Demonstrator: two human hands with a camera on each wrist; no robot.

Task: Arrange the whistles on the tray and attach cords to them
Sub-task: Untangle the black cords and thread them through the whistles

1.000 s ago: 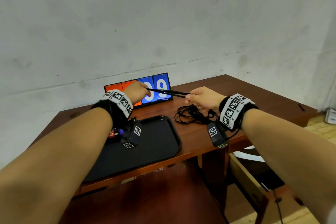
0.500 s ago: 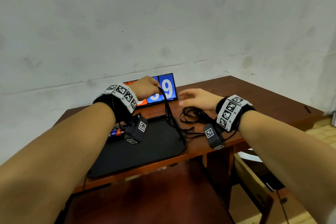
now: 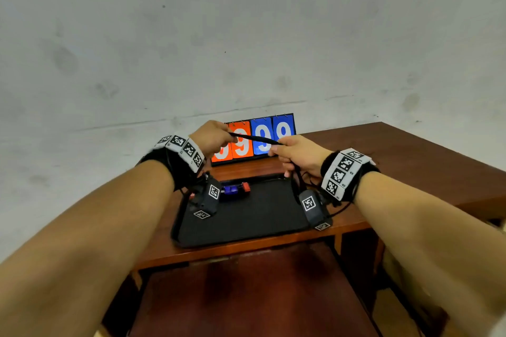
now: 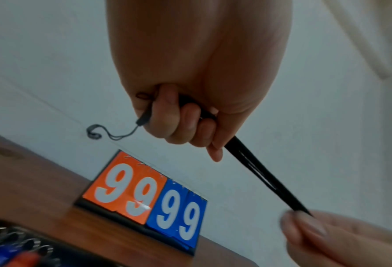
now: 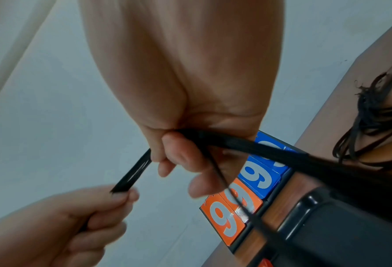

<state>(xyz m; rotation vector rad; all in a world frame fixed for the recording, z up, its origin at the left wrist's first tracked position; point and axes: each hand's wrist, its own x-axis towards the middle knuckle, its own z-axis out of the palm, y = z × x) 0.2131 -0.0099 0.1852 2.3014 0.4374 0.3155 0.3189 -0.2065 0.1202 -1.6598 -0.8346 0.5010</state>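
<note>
Grey stained wall (image 3: 246, 35) behind brown table (image 3: 410, 150); scoreboard (image 3: 257, 139) at back, black tray (image 3: 246, 221) with whistles (image 3: 235, 189) in front. Left hand (image 3: 210, 137) and right hand (image 3: 298, 154) both clamped on cord (image 3: 254, 139), taut between them. More cords (image 5: 373, 115) heaped right.

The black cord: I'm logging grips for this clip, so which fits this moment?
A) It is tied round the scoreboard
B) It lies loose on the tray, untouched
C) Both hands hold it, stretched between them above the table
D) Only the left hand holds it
C: the left hand and the right hand each grip the black cord, which runs taut between them in front of the scoreboard.
</note>
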